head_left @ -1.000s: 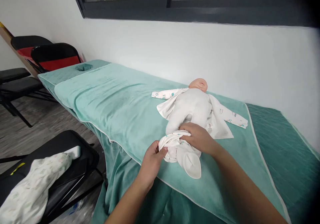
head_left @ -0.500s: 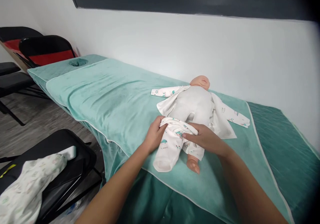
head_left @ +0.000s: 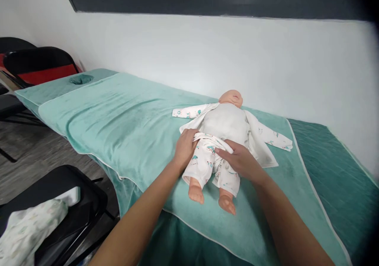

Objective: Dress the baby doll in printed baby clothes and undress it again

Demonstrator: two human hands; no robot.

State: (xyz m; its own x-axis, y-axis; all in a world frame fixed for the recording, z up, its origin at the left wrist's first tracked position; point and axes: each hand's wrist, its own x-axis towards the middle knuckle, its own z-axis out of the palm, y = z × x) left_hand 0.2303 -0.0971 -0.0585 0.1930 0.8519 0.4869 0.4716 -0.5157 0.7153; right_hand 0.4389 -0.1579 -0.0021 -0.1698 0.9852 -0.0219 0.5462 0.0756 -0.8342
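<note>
A baby doll (head_left: pixel 226 119) lies on its back, its head toward the wall and its feet toward me. White printed baby pants (head_left: pixel 201 161) cover its legs, and both bare feet stick out of the cuffs. My left hand (head_left: pixel 186 147) grips the waistband at the left side; my right hand (head_left: pixel 238 159) pinches it at the right. The bunched waistband sits around the doll's upper thighs or hips. An open white baby jacket (head_left: pixel 263 147) has its printed sleeves on the outstretched arms, leaving the pale torso uncovered.
Under the doll, a light green sheet (head_left: pixel 118 119) covers a long massage bed with a face hole (head_left: pixel 81 79). At lower left a black folding chair (head_left: pixel 79 210) holds a printed cloth (head_left: pixel 35 226) and a white object (head_left: pixel 70 196). More chairs (head_left: pixel 44 66) stand beyond; a wall runs behind.
The pants have moved up the legs, and the left foot in view now shows out of its cuff. Both hands have shifted slightly toward the doll's waist. The view has turned a little right.
</note>
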